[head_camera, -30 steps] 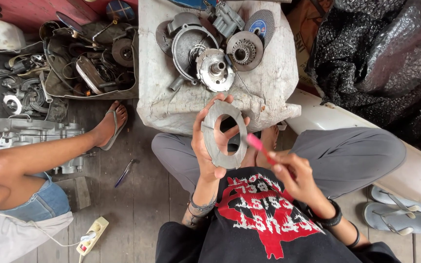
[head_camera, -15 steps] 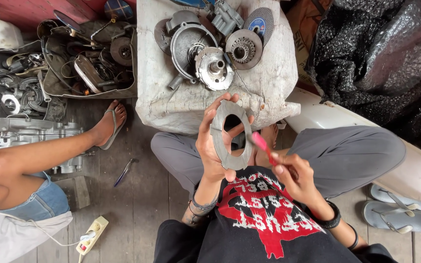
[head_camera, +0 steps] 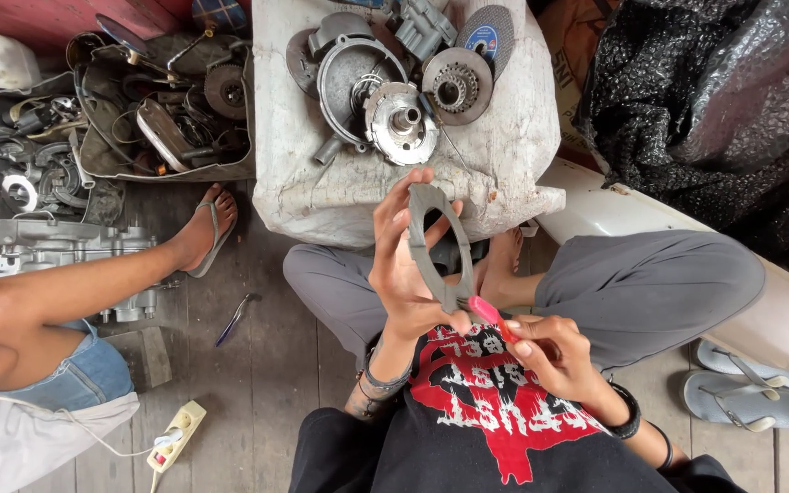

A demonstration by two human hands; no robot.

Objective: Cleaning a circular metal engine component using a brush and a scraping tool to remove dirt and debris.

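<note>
The left hand (head_camera: 404, 274) gripped a grey ring (head_camera: 436, 246) edge-on, fingers curled round it — the right hand (head_camera: 550, 351) pinched a pink tool (head_camera: 490, 315) against its lower rim.

Single view, head-worn camera, aimed almost straight down from above a seated, cross-legged person. Their chest and printed black shirt (head_camera: 490, 402) fill the bottom edge, close to the lens; knees in grey trousers (head_camera: 650, 283) spread left and right at mid-frame. Left hand (head_camera: 408, 274) and right hand (head_camera: 554, 356) sit near centre, at close working range. Farther off, at top centre, a white block (head_camera: 321, 173) carrying engine parts. Wooden plank floor (head_camera: 267, 365) runs underneath. Another person's bare leg (head_camera: 93, 283) enters from the left edge. No second view to overlap.
</note>
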